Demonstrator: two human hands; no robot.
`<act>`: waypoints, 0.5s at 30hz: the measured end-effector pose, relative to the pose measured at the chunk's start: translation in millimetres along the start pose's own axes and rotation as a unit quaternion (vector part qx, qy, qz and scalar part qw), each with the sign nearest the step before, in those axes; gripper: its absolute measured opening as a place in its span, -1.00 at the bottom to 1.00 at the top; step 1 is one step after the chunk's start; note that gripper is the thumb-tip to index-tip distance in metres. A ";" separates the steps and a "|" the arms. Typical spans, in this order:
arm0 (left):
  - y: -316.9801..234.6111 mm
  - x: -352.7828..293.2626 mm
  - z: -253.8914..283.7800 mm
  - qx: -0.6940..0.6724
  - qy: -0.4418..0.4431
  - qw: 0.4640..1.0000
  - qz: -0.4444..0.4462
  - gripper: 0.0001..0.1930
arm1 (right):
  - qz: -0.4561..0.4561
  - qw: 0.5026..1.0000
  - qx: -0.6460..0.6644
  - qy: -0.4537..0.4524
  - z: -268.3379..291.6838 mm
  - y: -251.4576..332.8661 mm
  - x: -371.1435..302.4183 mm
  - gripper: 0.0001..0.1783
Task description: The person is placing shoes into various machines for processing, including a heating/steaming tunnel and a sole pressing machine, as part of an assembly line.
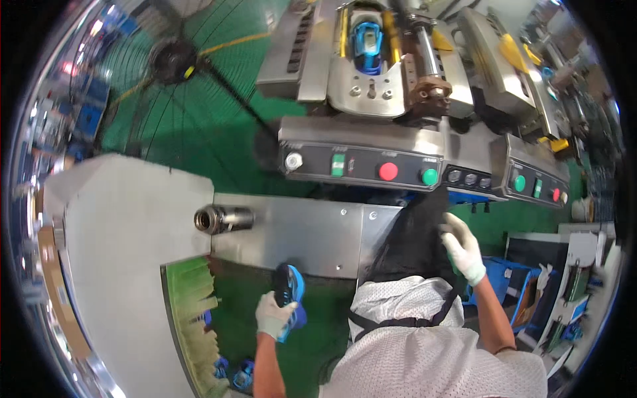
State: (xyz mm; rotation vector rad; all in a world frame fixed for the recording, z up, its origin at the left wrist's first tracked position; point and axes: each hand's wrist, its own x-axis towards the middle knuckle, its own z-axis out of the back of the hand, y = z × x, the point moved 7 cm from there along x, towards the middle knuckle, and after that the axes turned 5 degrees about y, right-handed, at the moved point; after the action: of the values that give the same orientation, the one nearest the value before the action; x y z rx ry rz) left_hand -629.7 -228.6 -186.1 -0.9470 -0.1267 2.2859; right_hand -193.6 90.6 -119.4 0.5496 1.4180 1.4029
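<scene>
My left hand [274,317], in a white glove, grips a black and blue shoe [290,292] over the green floor, with the thumb across its side. My right hand [466,253], also gloved, is raised at the right beside my dark-trousered leg. Its fingers are apart and slightly bent, and I see nothing in them. In front of me stands a metal machine [368,98] with a blue and white shoe [368,43] set in its far part. Its control panel [361,166] carries red and green buttons and lies between my hands and that shoe.
A metal shelf [298,232] bears a cylindrical metal part [224,219]. Left of it is a pale board [126,225], with a green-edged curtain of strips [189,318] below. A large fan [176,61] stands at far left. Blue shoes [243,375] lie low at left; a blue crate [507,288] is at right.
</scene>
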 end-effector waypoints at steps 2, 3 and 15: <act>-69.6 -1.6 1.7 -0.114 -0.029 0.989 -0.095 -0.41 | 0.050 0.989 -0.092 0.100 -40.4 49.8 26.4 -0.40; -105.6 -10.0 15.9 -0.177 -0.063 0.967 -0.171 -0.43 | 0.031 0.988 0.016 0.151 -56.5 59.4 29.3 -0.46; -494.1 23.8 172.7 -0.171 0.206 0.806 -0.528 -0.28 | 0.029 0.825 0.466 0.318 -52.4 95.3 49.1 0.04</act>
State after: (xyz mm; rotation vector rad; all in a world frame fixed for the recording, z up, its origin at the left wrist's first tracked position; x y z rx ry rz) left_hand -492.8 198.7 84.5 -1.1291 -0.7013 1.0103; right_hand -288.5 129.8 -58.8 0.7601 2.6837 0.8629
